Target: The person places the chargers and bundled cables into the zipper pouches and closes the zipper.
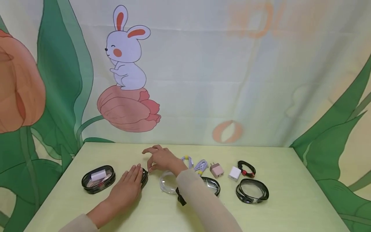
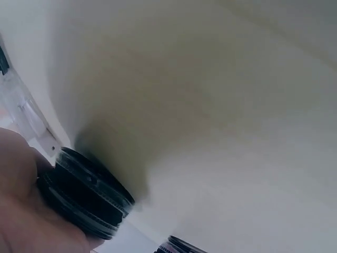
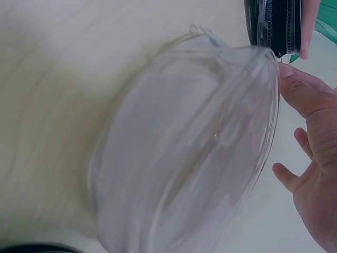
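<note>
My left hand (image 1: 127, 184) holds a small black-rimmed zip pouch (image 1: 144, 178), its fingers lying along the top and side. In the left wrist view the pouch (image 2: 84, 192) stands on edge against the palm. My right hand (image 1: 163, 159) is at the pouch's far right corner. In the right wrist view its thumb and a finger pinch the small zipper pull (image 3: 279, 55), while the other fingers spread apart. Most of the pouch is hidden under the left hand in the head view. Closest to the right wrist camera is a clear pouch (image 3: 179, 132).
At left, a black-rimmed pouch (image 1: 98, 190) contains a white piece. Right of my hands are coiled lilac cables (image 1: 201, 166), a pink plug adapter (image 1: 216, 170), a white adapter (image 1: 234, 173), a black cable (image 1: 247, 174) and another black-rimmed pouch (image 1: 238, 193). My right sleeve partly covers others.
</note>
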The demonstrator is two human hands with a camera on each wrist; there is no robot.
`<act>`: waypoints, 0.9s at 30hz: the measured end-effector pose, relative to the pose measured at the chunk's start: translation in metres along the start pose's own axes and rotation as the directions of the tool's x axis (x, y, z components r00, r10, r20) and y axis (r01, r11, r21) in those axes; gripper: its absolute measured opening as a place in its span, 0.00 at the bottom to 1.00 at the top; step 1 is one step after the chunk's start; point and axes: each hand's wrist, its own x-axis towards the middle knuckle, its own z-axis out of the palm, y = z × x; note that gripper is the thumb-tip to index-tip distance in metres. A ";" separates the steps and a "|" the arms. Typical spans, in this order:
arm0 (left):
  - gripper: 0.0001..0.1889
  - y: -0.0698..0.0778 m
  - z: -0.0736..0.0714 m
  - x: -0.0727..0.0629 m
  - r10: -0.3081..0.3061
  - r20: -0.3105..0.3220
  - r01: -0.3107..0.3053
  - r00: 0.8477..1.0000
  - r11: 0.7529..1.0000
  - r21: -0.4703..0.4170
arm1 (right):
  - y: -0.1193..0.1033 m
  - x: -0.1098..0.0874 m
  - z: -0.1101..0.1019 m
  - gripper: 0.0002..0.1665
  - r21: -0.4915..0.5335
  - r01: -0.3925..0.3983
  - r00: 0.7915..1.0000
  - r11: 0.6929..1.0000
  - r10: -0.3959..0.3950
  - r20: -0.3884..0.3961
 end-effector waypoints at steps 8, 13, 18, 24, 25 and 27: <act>0.34 -0.010 -0.007 0.009 -0.080 -0.015 0.081 0.997 0.996 0.031 | 0.001 0.001 0.001 0.07 0.115 0.088 0.994 0.989 -0.094 0.048; 0.31 -0.012 -0.002 0.014 -0.046 -0.101 0.052 0.994 0.997 0.055 | -0.001 -0.001 0.000 0.06 0.116 0.084 0.994 0.990 -0.092 0.061; 0.21 -0.016 0.001 0.008 0.104 -0.164 -0.081 0.981 0.987 0.140 | 0.003 -0.001 -0.001 0.05 -0.014 0.038 0.999 0.999 -0.038 -0.013; 0.23 -0.017 -0.006 0.001 0.120 -0.074 -0.113 0.990 0.988 0.102 | 0.005 0.002 0.003 0.05 -0.024 -0.010 1.000 1.000 0.009 -0.016; 0.26 -0.017 -0.007 0.001 0.092 -0.052 -0.088 0.994 0.993 0.084 | 0.004 0.002 0.004 0.05 -0.007 0.002 1.000 1.000 -0.002 -0.007; 0.32 -0.015 -0.008 0.005 0.028 -0.022 -0.027 0.999 0.999 0.038 | 0.002 0.003 0.004 0.05 0.039 0.047 0.999 0.998 -0.048 0.012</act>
